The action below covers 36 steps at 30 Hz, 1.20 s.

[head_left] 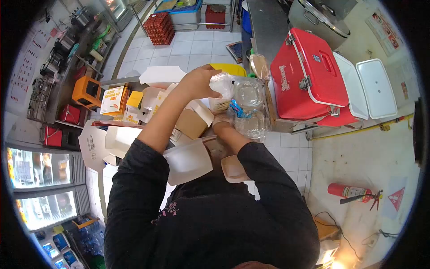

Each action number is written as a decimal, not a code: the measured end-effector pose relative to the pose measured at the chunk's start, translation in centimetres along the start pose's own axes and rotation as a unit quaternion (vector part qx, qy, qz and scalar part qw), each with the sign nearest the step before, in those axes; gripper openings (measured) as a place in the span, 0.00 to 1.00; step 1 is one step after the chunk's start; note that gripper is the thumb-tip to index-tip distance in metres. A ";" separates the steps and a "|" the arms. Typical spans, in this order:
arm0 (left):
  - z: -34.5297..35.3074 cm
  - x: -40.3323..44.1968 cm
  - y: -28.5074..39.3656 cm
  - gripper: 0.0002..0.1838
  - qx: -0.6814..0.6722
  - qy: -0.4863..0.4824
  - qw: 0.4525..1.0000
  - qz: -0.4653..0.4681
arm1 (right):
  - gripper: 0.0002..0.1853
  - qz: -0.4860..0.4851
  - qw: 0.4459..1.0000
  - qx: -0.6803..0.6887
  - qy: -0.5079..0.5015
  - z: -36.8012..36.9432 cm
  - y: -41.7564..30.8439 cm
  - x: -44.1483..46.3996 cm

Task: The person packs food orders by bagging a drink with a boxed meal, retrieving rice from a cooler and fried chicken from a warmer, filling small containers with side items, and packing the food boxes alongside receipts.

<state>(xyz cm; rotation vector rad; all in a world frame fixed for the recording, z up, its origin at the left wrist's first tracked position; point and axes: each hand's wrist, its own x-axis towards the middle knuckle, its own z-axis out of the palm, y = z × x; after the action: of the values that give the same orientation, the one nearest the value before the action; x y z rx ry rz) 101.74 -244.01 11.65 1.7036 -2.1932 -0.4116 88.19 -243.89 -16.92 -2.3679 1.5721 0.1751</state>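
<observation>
The hands (200, 83) frame a clear plastic tub (222, 89) beside rounded, glossy containers (249, 95).

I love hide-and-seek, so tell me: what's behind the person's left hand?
Past the left hand, part of something yellow peeks out, and a white flap shows on the other side. What the hand covers between them can't be seen.

Takeaway boxes (188, 162), a big pot (313, 21) and display fridges (42, 169) show a commercial kitchen.
</observation>
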 end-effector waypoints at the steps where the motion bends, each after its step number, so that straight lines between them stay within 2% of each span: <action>1: 0.0 -0.3 -0.1 0.43 -0.003 0.012 1.000 0.001 | 0.16 0.010 0.999 -0.009 -0.028 -0.5 0.0 -0.1; 2: 0.1 -0.6 -0.2 0.43 -0.007 0.012 1.000 0.005 | 0.17 0.027 0.996 -0.023 -0.087 -1.5 -0.1 -0.6; 5: -0.1 -1.4 -0.3 0.42 -0.041 0.058 0.997 0.001 | 0.18 0.026 0.995 -0.029 -0.088 -5.4 -0.8 -1.8; 7: -0.9 -1.9 0.4 0.41 -0.094 0.134 0.986 -0.019 | 0.19 0.023 0.995 -0.028 -0.088 -9.3 -1.6 -3.3; 8: -1.2 -2.1 0.5 0.41 -0.098 0.129 0.987 -0.008 | 0.19 0.021 0.996 -0.026 -0.086 -11.3 -2.2 -4.2; 10: -1.6 -2.0 1.2 0.42 -0.233 0.224 0.946 -0.024 | 0.20 0.012 0.997 -0.012 -0.076 -15.5 -3.4 -6.3; 11: -1.8 -2.1 1.6 0.42 -0.242 0.207 0.948 -0.003 | 0.20 0.012 0.998 -0.004 -0.069 -17.6 -3.8 -7.5; 13: -2.2 -2.4 2.3 0.40 -0.302 0.225 0.926 -0.030 | 0.21 0.016 0.998 0.021 -0.053 -21.8 -4.3 -10.2; 17: -2.9 -3.4 4.5 0.38 -0.358 0.179 0.916 -0.023 | 0.23 0.048 0.994 0.095 -0.034 -27.5 -3.0 -16.0; 19: -3.5 -4.2 5.4 0.33 -0.421 0.144 0.894 0.049 | 0.24 0.094 0.983 0.151 -0.040 -27.0 0.3 -18.7; 21: -4.0 -5.1 6.4 0.32 -0.481 0.093 0.864 0.116 | 0.23 0.154 0.964 0.214 -0.035 -21.9 5.7 -22.0; 22: -4.6 -6.4 7.9 0.32 -0.497 0.067 0.856 0.131 | 0.22 0.150 0.932 0.307 0.121 -18.8 8.3 -24.3; 23: -5.1 -7.9 9.1 0.33 -0.502 0.040 0.852 0.139 | 0.22 0.138 0.872 0.375 0.283 -16.2 10.6 -26.8; 24: -5.5 -9.6 9.9 0.33 -0.501 0.019 0.854 0.139 | 0.21 0.214 0.839 0.417 0.277 -14.4 12.9 -30.2; 26: -4.6 -12.5 9.3 0.35 -0.431 -0.015 0.896 0.106 | 0.20 0.351 0.649 0.601 0.308 -8.6 17.2 -35.8; 27: -3.9 -15.3 10.1 0.34 -0.398 -0.035 0.907 0.132 | 0.16 0.330 0.495 0.683 0.424 1.1 19.4 -37.3; 28: -3.3 -18.2 10.9 0.34 -0.364 -0.053 0.916 0.159 | 0.13 0.470 0.444 0.655 0.392 -1.0 17.8 -43.4; 29: -1.8 -20.5 10.9 0.33 -0.370 -0.081 0.911 0.162 | 0.11 0.481 0.357 0.677 0.429 4.2 18.9 -46.9; 30: -0.3 -22.7 10.9 0.33 -0.376 -0.108 0.906 0.165 | 0.13 0.494 0.225 0.693 0.474 6.6 19.9 -50.4; 31: 2.0 -24.4 11.9 0.32 -0.362 -0.103 0.921 0.099 | 0.12 0.509 0.146 0.688 0.496 10.7 21.8 -53.9; 32: 4.4 -26.0 12.9 0.32 -0.350 -0.099 0.931 0.032 | 0.12 0.495 0.098 0.667 0.548 14.1 23.7 -57.4; 33: 5.9 -27.4 15.8 0.37 -0.394 -0.128 0.910 0.029 | 0.12 0.479 0.049 0.642 0.597 17.3 25.7 -60.9; 35: 9.5 -30.1 23.0 0.46 -0.479 -0.187 0.857 0.028 | 0.12 0.385 0.020 0.629 0.676 22.1 32.8 -68.5; 36: 11.4 -31.4 26.6 0.51 -0.519 -0.218 0.826 0.026 | 0.20 0.414 0.093 0.627 0.653 20.4 35.1 -72.5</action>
<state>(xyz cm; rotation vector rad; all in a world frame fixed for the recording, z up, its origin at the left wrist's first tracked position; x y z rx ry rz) 80.82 -206.83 9.98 0.9548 -1.6415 -1.7277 28.51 -186.47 -23.57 0.5792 1.5100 -2.3409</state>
